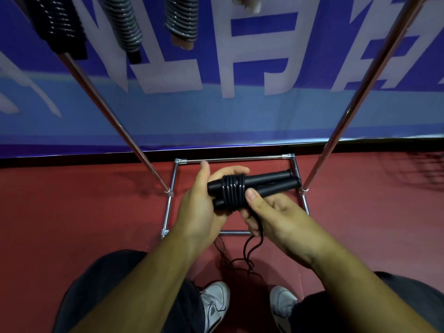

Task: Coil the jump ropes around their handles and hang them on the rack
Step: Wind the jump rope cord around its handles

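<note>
Low in the frame, slack rope [245, 248] trails from the floor [96, 212] up into the right hand [276, 212], which pinches it, thumb pressed just beside the coil [233, 192]. The left hand [197, 205] grips the left end of the paired handles [271, 181]. These lie mid-frame between both hands, long axis rising toward the right. The right hand is placed to wind. Beyond stands the rack [235, 160], with wound ropes [122, 22] hanging at upper left.
</note>
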`<state>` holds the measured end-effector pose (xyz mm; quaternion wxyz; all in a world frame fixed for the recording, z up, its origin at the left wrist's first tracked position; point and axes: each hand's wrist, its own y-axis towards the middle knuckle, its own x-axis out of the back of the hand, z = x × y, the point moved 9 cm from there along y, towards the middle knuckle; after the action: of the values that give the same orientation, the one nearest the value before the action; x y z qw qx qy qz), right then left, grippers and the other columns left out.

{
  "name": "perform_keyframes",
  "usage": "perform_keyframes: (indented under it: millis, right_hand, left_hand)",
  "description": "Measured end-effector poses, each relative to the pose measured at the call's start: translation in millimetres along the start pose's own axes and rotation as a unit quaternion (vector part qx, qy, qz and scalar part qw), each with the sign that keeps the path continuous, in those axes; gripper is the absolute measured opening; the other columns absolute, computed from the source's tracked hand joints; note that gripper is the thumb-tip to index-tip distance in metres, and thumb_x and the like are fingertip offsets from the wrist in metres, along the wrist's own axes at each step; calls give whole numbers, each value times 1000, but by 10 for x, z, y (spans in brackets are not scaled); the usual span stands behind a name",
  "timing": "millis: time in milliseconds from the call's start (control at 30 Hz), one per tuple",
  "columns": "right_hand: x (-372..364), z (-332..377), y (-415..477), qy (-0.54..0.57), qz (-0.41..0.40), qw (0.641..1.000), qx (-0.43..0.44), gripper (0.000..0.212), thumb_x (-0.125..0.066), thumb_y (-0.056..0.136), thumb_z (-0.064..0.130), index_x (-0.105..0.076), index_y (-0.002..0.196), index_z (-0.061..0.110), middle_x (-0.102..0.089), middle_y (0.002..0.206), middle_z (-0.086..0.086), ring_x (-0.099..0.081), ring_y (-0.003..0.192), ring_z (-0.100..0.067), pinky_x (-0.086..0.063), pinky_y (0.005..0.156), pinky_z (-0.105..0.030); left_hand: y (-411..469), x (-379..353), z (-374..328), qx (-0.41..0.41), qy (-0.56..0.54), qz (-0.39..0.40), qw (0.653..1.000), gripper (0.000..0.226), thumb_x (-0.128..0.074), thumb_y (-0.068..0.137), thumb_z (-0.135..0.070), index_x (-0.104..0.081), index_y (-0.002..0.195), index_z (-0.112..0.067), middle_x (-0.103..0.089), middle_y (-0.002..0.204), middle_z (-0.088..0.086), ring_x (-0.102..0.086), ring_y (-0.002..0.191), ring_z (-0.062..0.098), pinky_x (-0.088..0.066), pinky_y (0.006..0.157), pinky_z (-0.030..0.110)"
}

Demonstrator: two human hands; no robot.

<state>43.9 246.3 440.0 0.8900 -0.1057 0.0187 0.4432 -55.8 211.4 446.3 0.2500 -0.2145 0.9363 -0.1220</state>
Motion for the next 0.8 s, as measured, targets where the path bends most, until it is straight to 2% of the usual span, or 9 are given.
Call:
perform_keyframes:
  millis: [100, 167, 300, 400, 467, 533, 667, 733, 800]
  right_hand:
    - [-44, -37, -1, 0, 27, 1000, -4, 51, -45, 99, 52, -61, 78, 9, -46, 66, -8, -39, 64, -24, -36, 66, -41]
    - [-56, -51, -9, 6, 28, 1000, 0, 49, -45, 99, 50, -59, 80, 7, -47, 67, -6, -39, 64, -22, -36, 66, -40]
    - [-76, -79, -12, 35, 17, 999, 6, 44, -55, 94, 57, -59, 80, 16, -47, 74, -7, -39, 65, -21, -34, 65, -43]
    - [-43, -89, 6, 65, 1, 998, 2, 39, -61, 89, 56, -54, 68, 24, -39, 69, -4, -34, 61, -17, -28, 62, -38]
    - [-45, -84, 12, 84, 2, 996, -1, 37, -62, 88, 54, -50, 66, 27, -28, 69, -4, -27, 59, -15, -21, 61, -40]
    - [-67, -87, 14, 92, 7, 996, -3, 36, -62, 88, 53, -48, 68, 27, -21, 70, -4, -24, 58, -13, -18, 62, -43]
    - [-125, -134, 25, 96, 20, 995, -2, 43, -62, 88, 54, -46, 79, 15, -22, 70, -7, -23, 58, -15, -20, 59, -40]
    - [-148, -156, 37, 93, 27, 995, -3, 46, -60, 89, 57, -47, 78, 13, -23, 71, -10, -24, 59, -16, -26, 58, -36]
    - [-158, -170, 40, 95, 33, 995, -8, 44, -59, 89, 58, -48, 73, 19, -30, 69, -6, -27, 58, -15, -30, 57, -33]
  left_hand:
    - [13, 29, -5, -15, 37, -20, 999, 72, -21, 110, -47, -80, 79, -19, -70, 84, 11, -62, 76, 22, -45, 69, 36]
    - [16, 43, -5, -22, 51, -28, 998, 72, -21, 110, -45, -78, 76, -20, -68, 78, 8, -58, 71, 22, -42, 64, 35]
    - [14, 67, -20, -42, 76, -24, 996, 64, -25, 107, -52, -75, 78, -23, -63, 77, 6, -51, 73, 24, -36, 65, 36]
    - [-13, 6, -45, -36, 68, 5, 997, 61, -33, 101, -62, -75, 85, -22, -67, 85, 7, -58, 78, 23, -42, 68, 34]
    - [-30, -44, -32, -14, 39, 22, 999, 68, -27, 99, -63, -77, 85, -19, -71, 90, 11, -65, 84, 23, -49, 70, 32]
    - [-34, -26, -32, -17, 36, 13, 999, 71, -21, 102, -61, -75, 81, -19, -71, 88, 12, -63, 86, 27, -48, 71, 33]
    - [-35, 41, -79, -48, 55, -31, 997, 73, -19, 107, -55, -72, 69, -20, -68, 75, 9, -57, 73, 24, -42, 64, 32]
    - [-32, 68, -105, -64, 62, -50, 995, 73, -20, 107, -54, -71, 67, -19, -65, 73, 9, -52, 74, 28, -38, 63, 34]
    - [-27, 94, -114, -75, 74, -66, 992, 73, -22, 107, -53, -71, 66, -19, -63, 74, 11, -48, 79, 31, -34, 64, 35]
